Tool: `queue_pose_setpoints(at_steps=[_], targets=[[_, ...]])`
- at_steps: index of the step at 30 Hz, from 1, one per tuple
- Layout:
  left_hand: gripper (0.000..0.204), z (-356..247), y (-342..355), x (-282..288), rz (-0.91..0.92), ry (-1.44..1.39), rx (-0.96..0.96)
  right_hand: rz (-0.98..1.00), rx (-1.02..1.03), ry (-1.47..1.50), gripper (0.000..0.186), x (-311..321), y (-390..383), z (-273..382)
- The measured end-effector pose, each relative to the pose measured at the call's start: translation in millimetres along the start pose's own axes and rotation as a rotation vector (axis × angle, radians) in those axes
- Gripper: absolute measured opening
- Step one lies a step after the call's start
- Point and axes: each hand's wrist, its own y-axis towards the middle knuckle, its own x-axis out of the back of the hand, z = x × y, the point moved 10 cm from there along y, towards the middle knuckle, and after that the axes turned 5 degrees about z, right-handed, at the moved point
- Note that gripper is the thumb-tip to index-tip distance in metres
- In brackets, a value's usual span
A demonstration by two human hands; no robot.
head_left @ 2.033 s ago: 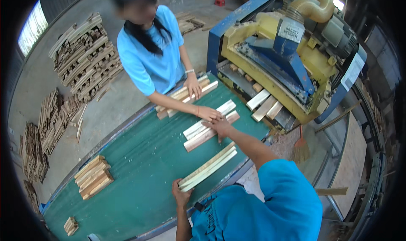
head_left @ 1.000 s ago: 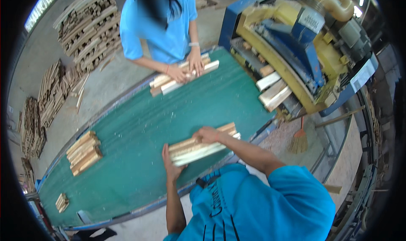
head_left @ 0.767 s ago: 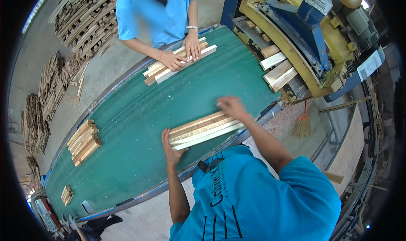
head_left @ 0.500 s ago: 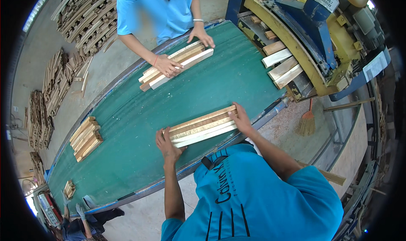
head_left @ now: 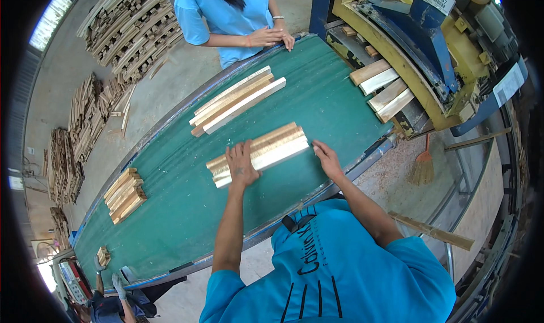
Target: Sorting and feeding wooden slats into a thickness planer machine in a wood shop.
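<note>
A bundle of several wooden strips [head_left: 277, 146] lies side by side on the green conveyor table in front of me, slanting up to the right. Across its left part rests my left hand [head_left: 242, 163], fingers stretched over the strips and thumb near the close edge. My right hand [head_left: 327, 160] is just off the bundle's right end, holding nothing, its fingers slightly apart. Farther off lies another group of wooden strips [head_left: 241, 102], which nobody touches. A co-worker's hands [head_left: 275, 37] are together at the table's far edge.
At the right, wood pieces [head_left: 391, 96] sit at the mouth of a yellow and blue machine [head_left: 447, 91]. Another strip group [head_left: 124, 195] lies on the left of the green table [head_left: 181, 227]. A gloved person [head_left: 116, 300] works at the lower left. A broom [head_left: 423, 167] stands near the machine.
The bundle has moved away from me and slightly left. My left hand has shifted onto its top; my right hand has let go of its end. The co-worker's hands have left the far strips.
</note>
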Motion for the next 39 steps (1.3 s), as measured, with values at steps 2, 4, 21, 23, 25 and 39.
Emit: queue_pose_setpoints(at_steps=[2, 4, 21, 23, 25, 39], targets=[[0.118, 20.3, 28.8, 5.3, -0.035, 0.037, 0.012, 0.101, 0.091, -0.161, 0.033, -4.5, -4.2, 5.4], [0.119, 30.7, 56.0, 10.2, -0.065, 0.056, 0.001, 0.132, 0.132, -0.187, 0.030, -8.3, -4.6, 9.2], [0.152, 70.2, 121.2, 6.8, 0.113, 0.255, 0.232, 0.120, 0.003, 0.348, 0.059, -68.1, 213.1, 10.8], [0.152, 75.7, 125.7, 4.6, 0.130, 0.236, 0.238, 0.151, 0.041, 0.355, 0.062, -87.5, 260.0, 23.8], [0.149, 77.4, 127.5, 1.8, 0.129, 0.226, 0.227, 0.166, 0.070, 0.381, 0.062, -99.2, 306.1, 33.8], [0.136, 94.3, 125.6, -6.7, 0.054, 0.217, 0.205, 0.738, 0.029, 0.061, 0.032, -226.5, 329.5, 40.8]])
